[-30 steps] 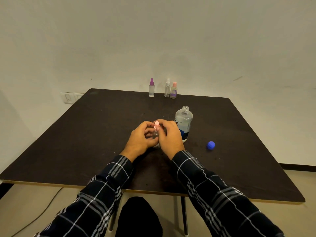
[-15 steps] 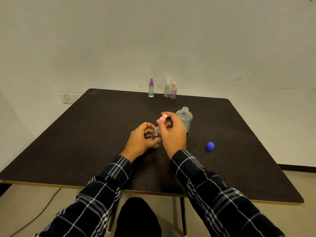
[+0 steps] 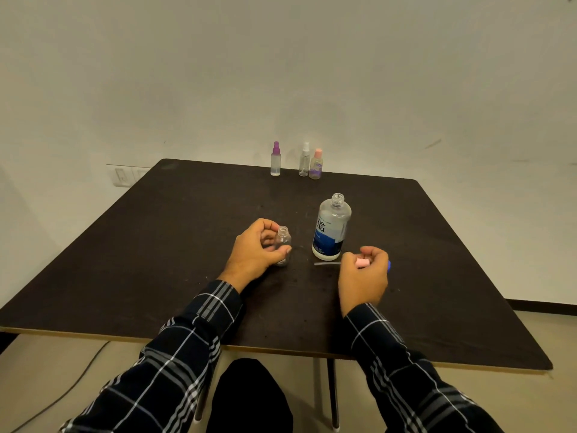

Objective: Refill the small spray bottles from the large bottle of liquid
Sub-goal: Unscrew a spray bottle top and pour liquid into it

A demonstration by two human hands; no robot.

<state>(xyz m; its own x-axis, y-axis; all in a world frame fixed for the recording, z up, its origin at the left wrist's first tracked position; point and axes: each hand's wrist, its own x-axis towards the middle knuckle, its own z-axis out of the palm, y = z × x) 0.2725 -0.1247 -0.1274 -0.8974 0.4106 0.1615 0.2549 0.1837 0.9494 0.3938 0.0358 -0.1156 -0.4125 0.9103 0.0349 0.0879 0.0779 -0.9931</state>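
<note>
Near the middle of the dark surface (image 3: 156, 245), the left hand (image 3: 253, 254) is curled around a small clear bottle (image 3: 283, 242), holding it upright with its neck bare and open. At about three o'clock from it the right hand (image 3: 363, 273) is closed on the pink spray head (image 3: 362, 263), whose thin dip tube (image 3: 326, 263) pokes out toward nine o'clock, low over the surface. Between the two hands, slightly toward twelve o'clock, stands the large bottle (image 3: 331, 228), uncapped, with a blue label; how much liquid it holds is hard to judge. A sliver of blue cap (image 3: 389, 266) shows just past the right hand at three o'clock. Far off at twelve o'clock, by the back edge, three more small spray bottles wait with heads on: purple-topped (image 3: 275, 159), white-topped (image 3: 304, 160) and pink-topped (image 3: 316, 164). By my reading, both containers are opened and pouring has not begun; the held bottle looks empty or nearly so. Left to do: set down the spray head, pour, reseal, then likely treat the other three.
</note>
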